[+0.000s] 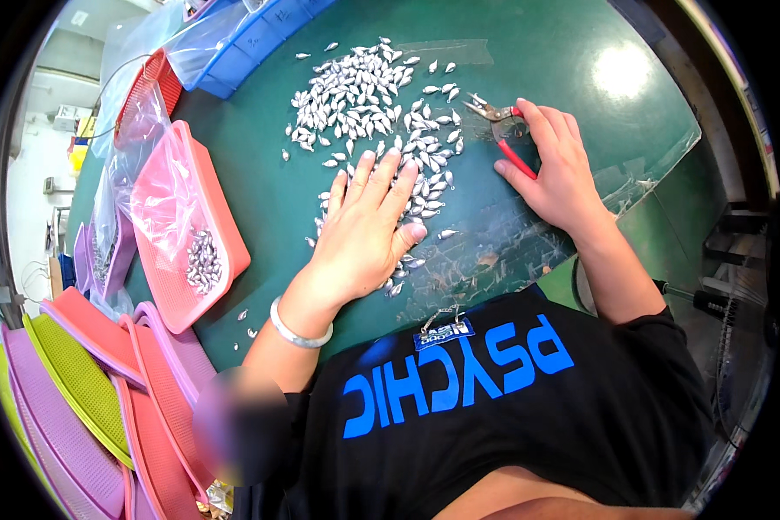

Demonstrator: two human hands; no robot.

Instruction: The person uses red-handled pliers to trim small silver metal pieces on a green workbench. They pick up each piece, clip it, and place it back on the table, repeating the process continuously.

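A green tabletop, glossy under a light, carries the work. Over it the right hand grips red-handled pliers, thumb at one handle, fingers at the other, handles spread. The left hand lies palm down, fingers splayed over the near part of a heap of silvery teardrop pieces; whether any piece is pinched beneath it cannot be told. The step in hand seems to be drawing pieces out of the heap, with the pliers at the ready; the next move likely calls for singling one out by fingertip and turning its small loop toward the pliers. Near the person the surface is scuffed and patched with peeling film. To the left sits a coral basket holding more pieces, stacked colored baskets below it and a blue bin beyond.
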